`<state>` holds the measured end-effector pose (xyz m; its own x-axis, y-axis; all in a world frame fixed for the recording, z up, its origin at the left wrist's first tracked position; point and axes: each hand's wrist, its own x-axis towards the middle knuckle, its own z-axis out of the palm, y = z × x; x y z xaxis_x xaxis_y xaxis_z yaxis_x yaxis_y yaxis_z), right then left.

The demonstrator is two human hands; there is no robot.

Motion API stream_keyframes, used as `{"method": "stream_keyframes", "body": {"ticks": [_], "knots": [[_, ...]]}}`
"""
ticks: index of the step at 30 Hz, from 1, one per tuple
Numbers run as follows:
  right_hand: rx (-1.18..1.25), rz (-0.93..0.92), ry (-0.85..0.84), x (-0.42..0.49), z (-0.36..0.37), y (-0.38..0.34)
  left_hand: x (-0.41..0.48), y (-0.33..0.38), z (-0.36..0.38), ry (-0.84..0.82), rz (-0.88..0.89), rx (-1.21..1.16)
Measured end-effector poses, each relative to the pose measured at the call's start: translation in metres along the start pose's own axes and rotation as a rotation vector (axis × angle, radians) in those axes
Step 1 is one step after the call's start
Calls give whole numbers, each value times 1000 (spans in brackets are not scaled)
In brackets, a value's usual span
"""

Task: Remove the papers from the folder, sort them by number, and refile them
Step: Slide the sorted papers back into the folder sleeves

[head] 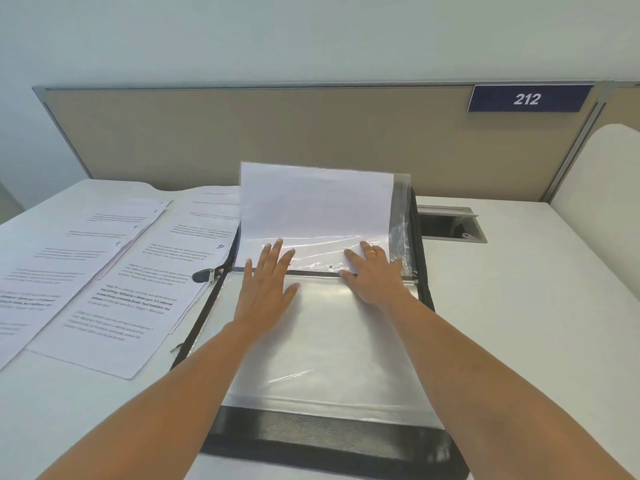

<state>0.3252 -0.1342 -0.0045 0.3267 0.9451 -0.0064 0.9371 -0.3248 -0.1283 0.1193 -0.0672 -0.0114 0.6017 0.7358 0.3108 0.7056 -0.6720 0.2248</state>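
Observation:
A black zip folder (322,441) lies open on the white desk in front of me, its clear plastic sleeves (325,344) spread flat. The far sleeve stands tilted up with a white sheet (315,202) inside it. My left hand (266,289) lies flat with straight fingers across the spine and onto the raised sleeve's lower edge. My right hand (372,275), wearing a gold ring, presses flat on the same sleeve near the spine. Printed papers with handwritten numbers (138,282) lie fanned out to the left of the folder.
A beige partition (277,133) with a blue "212" sign (528,98) closes off the back of the desk. A metal cable hatch (450,223) is sunk into the desk right of the folder. Bare white desk (536,323) extends to the right.

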Motion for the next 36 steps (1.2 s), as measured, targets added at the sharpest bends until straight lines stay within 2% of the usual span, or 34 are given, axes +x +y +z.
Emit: {"method": "stream_keyframes", "body": {"ticks": [5,12,19,26,29,36], "knots": [[7,19,15,-1,5,-3,-14,-8,11,-205,-159,-27],[31,47,3,-7,4,-8,-19,-7,10,-281,-186,8],[76,151,34,-27,7,-25,-30,-5,0,-363,-172,21],[115,48,-39,-42,0,-68,-63,-27,-29,-375,-220,111],[145,-37,-124,-45,-6,-90,-77,-47,-43,-358,-289,100],[200,-171,-168,-37,-10,-153,-90,-105,-75,-343,-383,139]]}}
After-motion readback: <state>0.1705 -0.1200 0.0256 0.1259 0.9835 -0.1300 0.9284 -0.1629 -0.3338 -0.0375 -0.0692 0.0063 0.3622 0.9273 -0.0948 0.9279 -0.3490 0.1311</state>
